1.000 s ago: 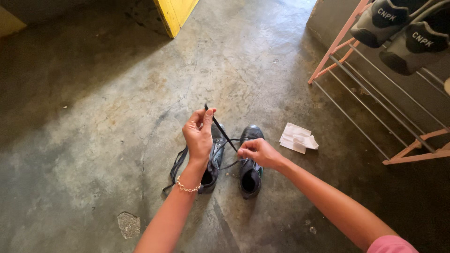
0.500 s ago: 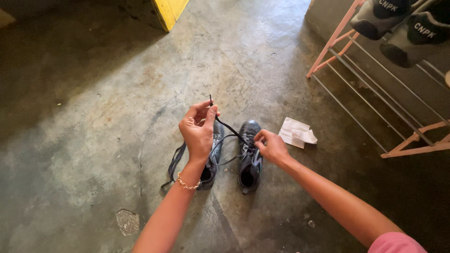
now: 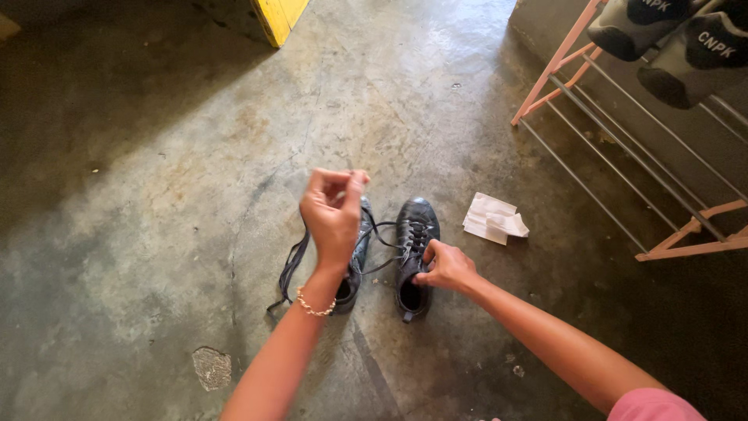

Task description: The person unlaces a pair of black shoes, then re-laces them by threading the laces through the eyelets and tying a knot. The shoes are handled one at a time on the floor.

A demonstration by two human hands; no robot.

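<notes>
L hand [image 3: 333,214] raised, fingers pinching black lace [image 3: 372,234] end; R hand [image 3: 446,267] down on right shoe [image 3: 414,248], fingertips gripping its laces, left shoe [image 3: 355,265] alongside.

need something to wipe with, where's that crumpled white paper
In the head view the crumpled white paper lies on the concrete floor, right of the black lace-up shoes and left of the pink metal shoe rack.

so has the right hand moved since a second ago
Yes. The right hand has dropped from mid-air beside the left hand down onto the right shoe, judged against the white paper on the floor.
</notes>
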